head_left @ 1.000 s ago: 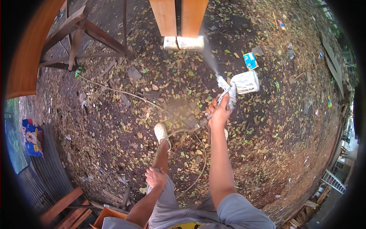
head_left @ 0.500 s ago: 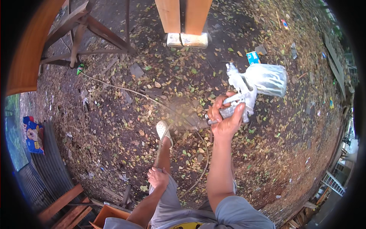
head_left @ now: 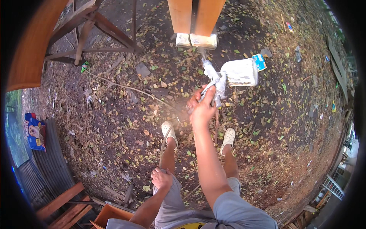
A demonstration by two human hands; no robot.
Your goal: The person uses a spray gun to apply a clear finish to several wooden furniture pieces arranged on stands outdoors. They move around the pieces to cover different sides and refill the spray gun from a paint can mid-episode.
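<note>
My right hand point(head_left: 203, 107) is closed round the handle of a spray gun point(head_left: 217, 84), a metal gun coated in pale paint. Its side cup point(head_left: 240, 72) is streaked white. From the nozzle a faint mist goes toward the lower end of two orange-brown wooden boards point(head_left: 192, 17), which stand on a whitish block point(head_left: 196, 40). Down at my left knee, my left hand point(head_left: 162, 178) is closed on a thin tan hose point(head_left: 164, 143); part of the hose is hidden by the fingers. The hose's far stretch runs across the ground.
A dark wooden trestle point(head_left: 85, 34) stands at the far left, beside another orange-brown panel point(head_left: 28, 49). Corrugated sheets point(head_left: 57, 152) and a blue bag point(head_left: 35, 131) lie at the left. A blue packet point(head_left: 259, 62) rests on the leaf-strewn ground beyond the cup.
My right hand has swung the spray gun left and forward, nearer the block under the boards. Mist now shows at the nozzle. My right foot has come into view; my left hand stays at the knee.
</note>
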